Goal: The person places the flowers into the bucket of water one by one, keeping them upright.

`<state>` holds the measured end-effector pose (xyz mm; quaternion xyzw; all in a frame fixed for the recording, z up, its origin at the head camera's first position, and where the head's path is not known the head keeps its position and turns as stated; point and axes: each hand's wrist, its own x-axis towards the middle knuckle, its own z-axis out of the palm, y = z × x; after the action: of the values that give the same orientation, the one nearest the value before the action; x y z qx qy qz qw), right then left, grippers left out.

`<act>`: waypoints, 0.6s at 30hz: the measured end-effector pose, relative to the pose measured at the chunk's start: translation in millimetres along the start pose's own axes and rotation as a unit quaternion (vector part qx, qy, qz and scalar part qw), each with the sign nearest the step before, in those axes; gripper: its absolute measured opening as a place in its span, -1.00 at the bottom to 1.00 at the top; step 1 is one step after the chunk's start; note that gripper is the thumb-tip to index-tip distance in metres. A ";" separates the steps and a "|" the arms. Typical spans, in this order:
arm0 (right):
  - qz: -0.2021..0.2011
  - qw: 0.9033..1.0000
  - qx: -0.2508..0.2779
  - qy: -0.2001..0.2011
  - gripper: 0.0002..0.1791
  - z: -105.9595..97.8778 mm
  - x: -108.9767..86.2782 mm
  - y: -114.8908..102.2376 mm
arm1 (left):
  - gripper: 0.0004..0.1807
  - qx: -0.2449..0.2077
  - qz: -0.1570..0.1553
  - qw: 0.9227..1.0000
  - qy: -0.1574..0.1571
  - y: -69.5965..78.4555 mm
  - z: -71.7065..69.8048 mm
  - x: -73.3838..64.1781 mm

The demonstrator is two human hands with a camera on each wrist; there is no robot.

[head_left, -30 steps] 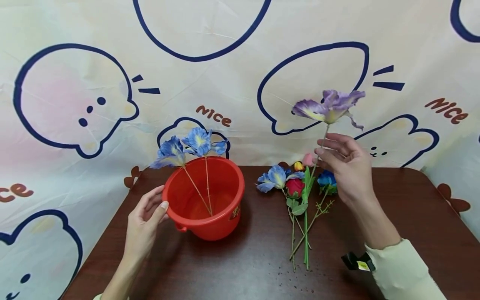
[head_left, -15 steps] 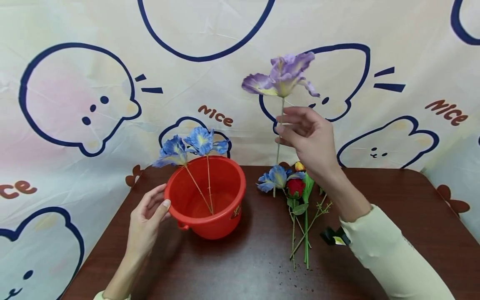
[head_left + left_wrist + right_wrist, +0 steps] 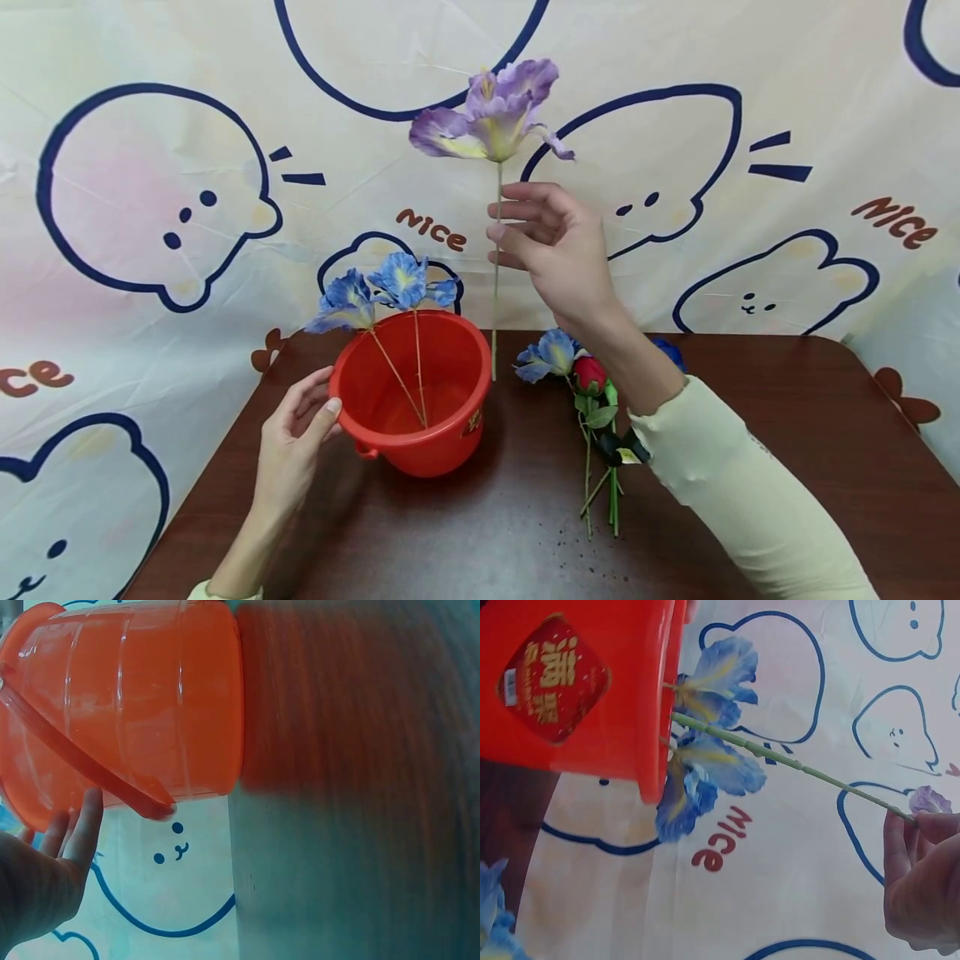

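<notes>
A purple artificial iris [image 3: 495, 121] stands upright in my right hand [image 3: 558, 242], which pinches its stem between thumb and fingers. The stem's lower end overlaps the right rim of the red bucket [image 3: 427, 450] in the head view; in the right wrist view the green stem [image 3: 780, 759] reaches to that rim. Two blue irises [image 3: 399, 282] lean inside the bucket, blooms above the rim. My left hand [image 3: 296, 442] touches the bucket's left side, thumb at the rim and fingers fairly straight. The bucket's handle [image 3: 75, 754] hangs down its side, beside those fingers.
Right of the bucket lies a bunch of artificial flowers, with a blue iris [image 3: 551, 354], a red rose [image 3: 590, 375] and green stems, partly hidden by my right forearm. Dark specks [image 3: 585, 562] dot the brown table [image 3: 810, 433]. A printed cloth [image 3: 825, 108] hangs behind.
My right hand has carried the purple iris leftward and upward from over the loose flowers to the bucket's right rim, its stem turning more upright. My left hand stays at the bucket.
</notes>
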<state>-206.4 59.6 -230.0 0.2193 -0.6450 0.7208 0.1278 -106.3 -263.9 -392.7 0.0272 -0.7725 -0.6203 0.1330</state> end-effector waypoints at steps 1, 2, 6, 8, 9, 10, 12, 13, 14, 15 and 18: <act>0.001 1.000 0.004 -0.002 -0.57 3.5 0.8 -0.1 | -0.42 0.000 -0.001 1.000 0.000 -0.2 -0.1 0.0; 0.004 1.000 0.010 -0.004 -0.57 6.7 1.8 0.1 | -0.42 0.000 -0.001 1.000 0.000 -0.5 -0.2 0.1; 0.019 0.999 0.028 -0.008 -0.58 18.6 5.5 2.8 | -0.43 -0.003 0.000 1.000 -0.001 -1.0 -0.1 0.5; 0.030 0.999 0.030 -0.011 -0.59 24.1 6.9 5.7 | -0.43 -0.005 0.001 1.000 -0.001 -1.2 -0.1 0.6; 0.036 0.999 0.032 -0.012 -0.59 26.9 7.6 7.9 | -0.43 -0.006 0.001 1.000 -0.002 -1.3 -0.2 0.5; 0.043 0.998 0.032 -0.014 -0.59 29.5 7.9 10.3 | -0.43 -0.007 0.001 1.000 -0.002 -1.4 -0.2 0.4; 0.057 0.998 0.026 -0.016 -0.59 34.1 7.6 15.6 | -0.43 -0.007 0.001 1.000 -0.001 -1.6 -0.2 0.1; 0.061 0.998 0.023 -0.017 -0.59 36.4 7.5 19.0 | -0.43 -0.007 0.001 1.000 -0.001 -1.7 -0.1 0.0; 0.067 0.997 0.021 -0.018 -0.59 38.6 7.1 22.1 | -0.43 -0.007 0.000 1.000 -0.001 -1.7 -0.1 -0.2; 0.071 0.997 0.022 -0.019 -0.59 40.8 6.8 25.3 | -0.43 -0.006 0.000 1.000 0.000 -1.7 0.0 -0.3; 0.087 0.996 0.027 -0.023 -0.58 47.2 5.4 33.6 | -0.43 -0.005 0.000 1.000 0.000 -1.5 0.3 -0.1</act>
<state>-219.7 8.0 -253.3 0.1818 -0.6444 0.7415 0.0439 -106.5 -264.0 -394.3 0.0269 -0.7693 -0.6243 0.1332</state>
